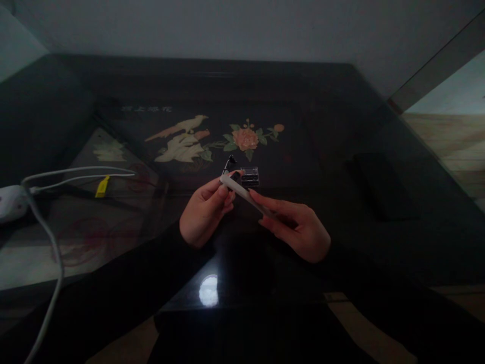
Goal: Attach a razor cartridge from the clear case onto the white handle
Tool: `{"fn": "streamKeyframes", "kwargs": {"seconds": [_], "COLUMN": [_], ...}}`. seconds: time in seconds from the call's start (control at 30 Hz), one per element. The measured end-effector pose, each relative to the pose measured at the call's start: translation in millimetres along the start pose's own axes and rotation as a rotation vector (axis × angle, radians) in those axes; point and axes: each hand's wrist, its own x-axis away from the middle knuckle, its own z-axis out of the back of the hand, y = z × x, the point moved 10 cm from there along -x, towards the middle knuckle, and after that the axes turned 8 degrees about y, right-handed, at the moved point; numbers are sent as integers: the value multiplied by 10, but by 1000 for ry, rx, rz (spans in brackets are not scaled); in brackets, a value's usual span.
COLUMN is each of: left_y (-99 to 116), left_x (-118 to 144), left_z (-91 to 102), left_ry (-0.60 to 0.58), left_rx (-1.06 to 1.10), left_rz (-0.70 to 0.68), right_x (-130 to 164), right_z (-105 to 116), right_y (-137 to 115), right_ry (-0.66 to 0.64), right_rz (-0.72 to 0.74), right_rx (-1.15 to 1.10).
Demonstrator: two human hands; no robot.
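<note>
Both hands hold one slim, flat white object (246,194) above the dark glass tabletop; its kind is hard to make out in the dim light. My left hand (200,215) pinches its far left end, where a small dark part (235,176) shows. A thin piece with a black tip (231,160) sticks up beyond those fingers. My right hand (297,227) is closed around the near right end, thumb and fingers on opposite sides. Just past the white object lies a small clear case (250,176) with dark pieces inside.
A dark rectangular object (382,186) lies on the tabletop (212,81) to the right. On the left are a white power strip (11,203), a white cable (53,242) and a yellow tag (102,187). A grey wall (227,30) stands behind the table.
</note>
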Motion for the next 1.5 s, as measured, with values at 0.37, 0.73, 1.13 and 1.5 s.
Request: {"fn": "streamKeyframes", "kwargs": {"seconds": [0.37, 0.73, 1.13, 1.5], "left_y": [-7, 2, -13, -6], "left_x": [12, 7, 5, 3], "left_z": [-19, -23, -31, -34], "left_ry": [-17, -3, -38, -43], "left_rx": [18, 19, 22, 29], "left_rz": [18, 16, 8, 5], "right_x": [-62, -45, 13, -67], "right_z": [108, 79, -10, 126], "right_y": [112, 109, 22, 130], "right_ry": [83, 63, -1, 103], "right_rz": [-68, -58, -33, -80], "right_rx": [69, 8, -51, 53]}}
